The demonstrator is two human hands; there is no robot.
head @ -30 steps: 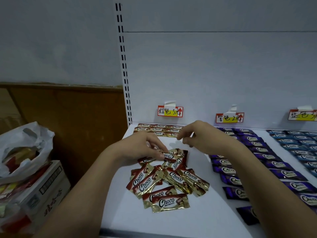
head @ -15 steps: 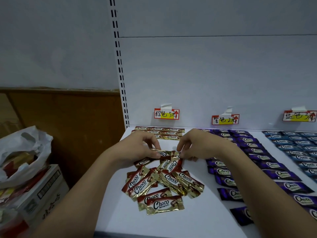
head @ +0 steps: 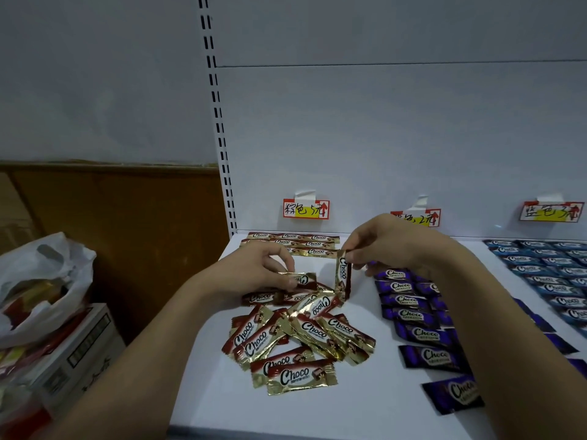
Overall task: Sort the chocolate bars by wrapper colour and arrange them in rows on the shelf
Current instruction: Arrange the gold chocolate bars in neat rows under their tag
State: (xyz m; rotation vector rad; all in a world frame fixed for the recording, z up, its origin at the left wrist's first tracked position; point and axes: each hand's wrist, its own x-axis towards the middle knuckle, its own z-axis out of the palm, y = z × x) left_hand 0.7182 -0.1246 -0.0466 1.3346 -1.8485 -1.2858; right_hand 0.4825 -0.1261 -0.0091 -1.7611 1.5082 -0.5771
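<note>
A loose pile of brown-and-gold Choco bars (head: 301, 338) lies on the white shelf (head: 365, 404). My left hand (head: 254, 271) pinches one brown bar (head: 301, 277) just above the pile's far edge. My right hand (head: 390, 242) pinches the top end of another brown bar (head: 343, 274), which hangs upright over the pile. A row of brown bars (head: 295, 244) lies against the back panel under the left price tag (head: 306, 208). Purple bars (head: 409, 312) lie in rows in the middle, partly hidden by my right forearm. Blue bars (head: 546, 268) fill the right.
Price tags for purple (head: 425, 217) and blue (head: 551, 211) are taped to the back panel. Left of the shelf a white plastic bag (head: 41, 281) sits on a cardboard box (head: 79, 347). A slotted upright (head: 219, 128) marks the shelf's left edge.
Both hands have lifted from the pile, each with one brown bar. The right hand rose higher, so its bar now hangs upright. The camera view shifted slightly.
</note>
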